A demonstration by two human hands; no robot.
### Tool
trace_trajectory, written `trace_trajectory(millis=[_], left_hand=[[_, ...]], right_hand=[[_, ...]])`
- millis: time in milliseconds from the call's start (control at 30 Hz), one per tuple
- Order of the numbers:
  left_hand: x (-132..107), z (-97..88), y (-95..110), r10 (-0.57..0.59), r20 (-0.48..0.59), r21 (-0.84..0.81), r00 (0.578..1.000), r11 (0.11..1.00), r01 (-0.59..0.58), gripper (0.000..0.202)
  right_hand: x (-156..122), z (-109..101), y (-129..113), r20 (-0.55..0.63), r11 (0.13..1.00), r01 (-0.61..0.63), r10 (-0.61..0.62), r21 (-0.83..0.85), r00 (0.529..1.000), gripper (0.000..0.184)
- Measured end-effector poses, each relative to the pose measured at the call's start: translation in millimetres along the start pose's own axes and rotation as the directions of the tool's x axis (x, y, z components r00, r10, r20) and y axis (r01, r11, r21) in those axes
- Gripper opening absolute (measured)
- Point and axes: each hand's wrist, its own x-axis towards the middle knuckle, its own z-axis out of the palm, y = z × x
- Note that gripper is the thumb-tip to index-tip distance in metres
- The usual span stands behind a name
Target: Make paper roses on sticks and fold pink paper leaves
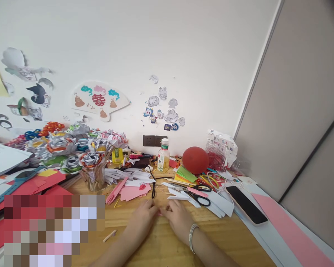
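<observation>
- Head view: from where I stand, both hands meet low in the middle, over a bare stretch of the wooden desk (167,246).
- Two hands work here. The left hand (145,212) and the right hand (178,214) bend inward, fingers drawn nearly together, on one small pink piece (160,213). Only a sliver of it shows, so I cannot tell its shape or how firmly it is pinched.
- That pink piece sits between the fingertips, straight in front of the person, probably so both hands can work it at close range.
- One bracelet (193,238) circles the right wrist.
- One pair of scissors (187,189) lies just beyond the right hand, among white paper strips too overlapped to count; I suppose it is put there for easy reach.
- One phone (246,205) lies farther right, perhaps out of the way.
- Behind stand one bottle (163,158) and one red balloon (195,160).
- Pink paper (135,192) lies beyond the left hand; its sheets overlap, so no sure count.
- One cup of sticks (92,177) stands left of that, before a heap of paper flowers (62,144), many, too crowded to number.
- One loose stick (109,236) lies left of the left forearm.
</observation>
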Motion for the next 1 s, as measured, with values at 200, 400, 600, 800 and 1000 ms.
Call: trace_trajectory(millis=[200, 400, 600, 800, 1000], left_hand=[[-8, 3.1, 4, 0.125, 0.061, 0.184, 0.99, 0.974, -0.135, 0.024], [-21, -6.3, 2, 0.108, 0.223, 0.171, 0.969, 0.974, -0.148, 0.053], [-26, -11.5, -1, 0.098, 0.271, 0.109, 0.957, 0.985, -0.131, 0.057], [-26, -15.2, 2, 0.08, 0.299, 0.105, 0.951, 0.988, -0.116, 0.056], [-23, -30.7, 9, -0.023, 0.374, 0.115, 0.927, 0.993, -0.021, 0.062]], right_hand=[[-11, -13, -1, 0.041, 0.991, 0.108, -0.105, -0.08, 0.994, 0.035], [-16, -19, -1, 0.09, 0.99, 0.074, -0.064, -0.117, 0.994, 0.041], [-25, -38, 9, 0.15, 0.988, 0.011, 0.012, -0.156, 0.989, 0.035], [-22, -53, 2, 0.097, 0.987, -0.028, 0.044, -0.161, 0.994, 0.033], [-24, -35, 1, 0.192, 0.99, 0.081, -0.058, -0.118, 0.98, 0.047]])
